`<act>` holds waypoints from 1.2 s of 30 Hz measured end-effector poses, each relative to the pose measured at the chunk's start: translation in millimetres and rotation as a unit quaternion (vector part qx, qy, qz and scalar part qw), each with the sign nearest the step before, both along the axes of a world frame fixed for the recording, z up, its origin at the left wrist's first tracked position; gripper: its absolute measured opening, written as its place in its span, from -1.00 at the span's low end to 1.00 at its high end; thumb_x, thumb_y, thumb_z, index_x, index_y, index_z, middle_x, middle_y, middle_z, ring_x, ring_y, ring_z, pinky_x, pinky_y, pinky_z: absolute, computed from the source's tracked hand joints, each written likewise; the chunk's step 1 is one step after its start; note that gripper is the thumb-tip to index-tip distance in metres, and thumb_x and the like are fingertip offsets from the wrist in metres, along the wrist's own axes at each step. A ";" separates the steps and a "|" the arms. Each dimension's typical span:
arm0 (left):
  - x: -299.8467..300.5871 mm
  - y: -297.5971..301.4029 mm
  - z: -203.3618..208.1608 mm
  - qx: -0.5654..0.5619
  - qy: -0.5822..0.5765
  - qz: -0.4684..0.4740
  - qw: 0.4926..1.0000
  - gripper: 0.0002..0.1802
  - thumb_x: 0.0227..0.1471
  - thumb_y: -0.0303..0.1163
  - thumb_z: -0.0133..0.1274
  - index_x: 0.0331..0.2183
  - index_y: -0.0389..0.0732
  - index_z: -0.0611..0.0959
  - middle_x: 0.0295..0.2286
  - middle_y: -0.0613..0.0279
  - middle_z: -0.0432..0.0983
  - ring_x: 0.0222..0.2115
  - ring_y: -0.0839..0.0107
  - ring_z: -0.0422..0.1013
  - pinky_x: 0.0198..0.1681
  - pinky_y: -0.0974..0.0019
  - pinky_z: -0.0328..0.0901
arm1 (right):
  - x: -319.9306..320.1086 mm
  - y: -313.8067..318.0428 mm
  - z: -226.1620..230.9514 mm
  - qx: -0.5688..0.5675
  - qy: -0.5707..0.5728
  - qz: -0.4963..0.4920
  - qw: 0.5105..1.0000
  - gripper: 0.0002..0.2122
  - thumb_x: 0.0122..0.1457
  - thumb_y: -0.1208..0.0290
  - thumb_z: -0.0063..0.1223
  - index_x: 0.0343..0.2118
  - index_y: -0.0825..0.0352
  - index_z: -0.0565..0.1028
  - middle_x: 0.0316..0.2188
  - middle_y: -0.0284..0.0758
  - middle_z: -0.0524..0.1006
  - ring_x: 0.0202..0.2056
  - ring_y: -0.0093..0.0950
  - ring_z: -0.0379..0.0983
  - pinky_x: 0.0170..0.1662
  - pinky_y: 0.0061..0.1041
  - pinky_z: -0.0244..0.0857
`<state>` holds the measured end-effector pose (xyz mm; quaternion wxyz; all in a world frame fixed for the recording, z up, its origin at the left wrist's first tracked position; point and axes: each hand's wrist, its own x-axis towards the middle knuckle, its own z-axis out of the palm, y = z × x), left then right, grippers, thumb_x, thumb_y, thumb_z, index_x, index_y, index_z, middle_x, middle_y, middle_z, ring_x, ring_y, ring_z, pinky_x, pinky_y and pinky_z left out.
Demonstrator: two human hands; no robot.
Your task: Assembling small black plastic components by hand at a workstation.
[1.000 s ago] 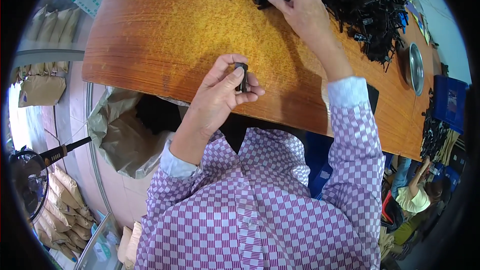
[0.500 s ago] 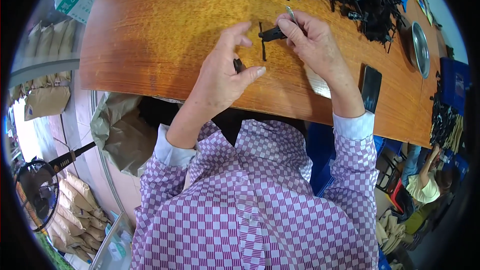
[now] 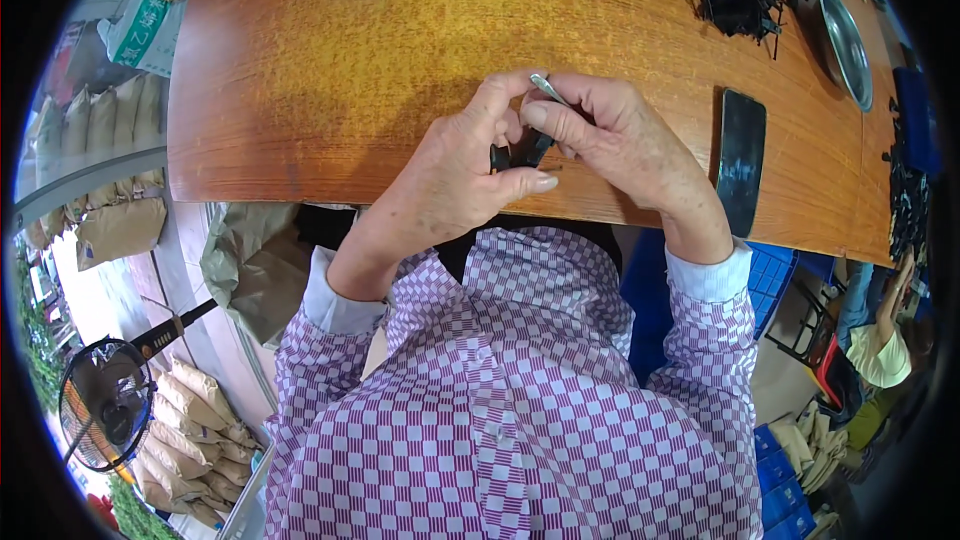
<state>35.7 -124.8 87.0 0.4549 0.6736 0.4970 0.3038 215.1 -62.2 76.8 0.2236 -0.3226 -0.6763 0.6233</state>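
Note:
My left hand is above the near part of the wooden table. Its fingers curl around a small black plastic piece at the palm, partly covered by the thumb. Close beside it, my right hand pinches a slim silver metal tool between thumb and forefinger. A black plastic part juts out below those same fingers, toward my left palm. The fingertips of both hands almost meet, so where the two black pieces touch is hidden.
Black plastic parts lie heaped along the table's far side. A dark phone and a round metal dish are on the right. Below the near left edge is an open sack, with a fan farther left.
My right hand has come nearer to me with the metal tool and the black part. My left hand has shifted right, so the hands are now together. The thin black strip no longer shows.

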 end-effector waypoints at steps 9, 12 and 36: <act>12.4 -6.2 -1.9 -0.116 -0.147 0.088 0.978 -0.38 -0.08 -0.61 0.10 0.04 -0.21 0.27 -0.49 0.29 0.42 -0.54 0.57 0.36 -0.44 0.47 0.29 | -4.9 -26.6 -4.6 -0.109 0.092 -0.145 0.979 -0.78 0.27 0.24 -0.14 -0.20 0.30 0.40 -0.61 -0.52 0.30 -0.60 -0.75 0.17 -0.57 -0.74 0.03; 11.1 -6.1 -0.1 -0.136 -0.165 0.112 0.971 -0.49 -0.07 -0.64 0.07 -0.04 -0.22 0.34 -0.53 0.28 0.39 -0.55 0.56 0.36 -0.42 0.43 0.31 | -1.5 -34.2 -1.0 -0.124 0.071 -0.127 0.982 -0.78 0.29 0.25 -0.17 -0.21 0.31 0.39 -0.63 -0.51 0.28 -0.61 -0.74 0.15 -0.58 -0.72 0.01; -1.4 -11.9 -23.9 0.165 0.094 0.202 0.961 -0.63 -0.09 -0.57 0.07 -0.19 -0.22 0.35 -0.45 0.06 0.39 -0.50 0.13 0.44 -0.47 0.22 0.32 | -41.1 -42.6 -18.6 -0.001 0.014 -0.106 0.994 -0.81 0.29 0.32 -0.19 -0.29 0.36 0.37 -0.64 -0.30 0.37 -0.64 -0.55 0.26 -0.59 -0.53 0.13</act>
